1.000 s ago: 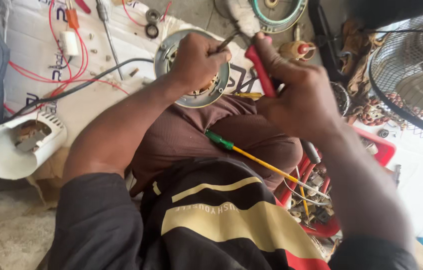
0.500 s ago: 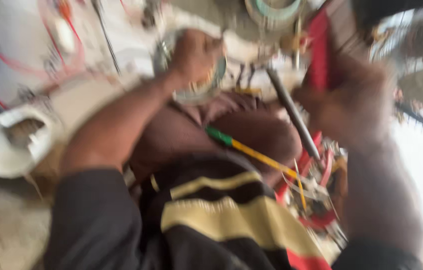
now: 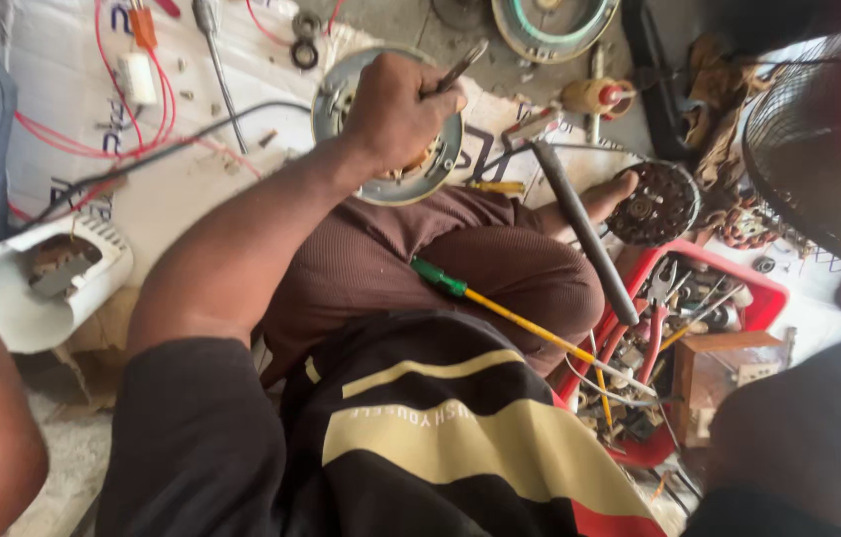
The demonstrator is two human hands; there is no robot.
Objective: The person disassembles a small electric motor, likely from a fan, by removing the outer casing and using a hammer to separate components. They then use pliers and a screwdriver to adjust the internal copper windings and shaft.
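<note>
a cluttered workshop floor covered with a white printed sheet (image 3: 191, 189), seen over the person's lap; little bare room is left, only a strip of sheet between the red wires (image 3: 72, 139) and the knee. nearest, a green-handled screwdriver (image 3: 500, 310) lies on the thigh, its long axis slanting from upper left down to a red tray (image 3: 768, 298) of tools on the right. beyond the knee a dark-handled hammer (image 3: 579, 224) leans, head up and away. the left hand (image 3: 395, 109) is clenched on a thin metal tool (image 3: 462, 66) over a round motor plate (image 3: 341, 94), which lies flat just past the knee, its centre hidden by the fist. the right hand is cut off behind a dark blurred sleeve; its fingers cannot be made out. a fan grille (image 3: 818, 129) crowds the right edge.
</note>
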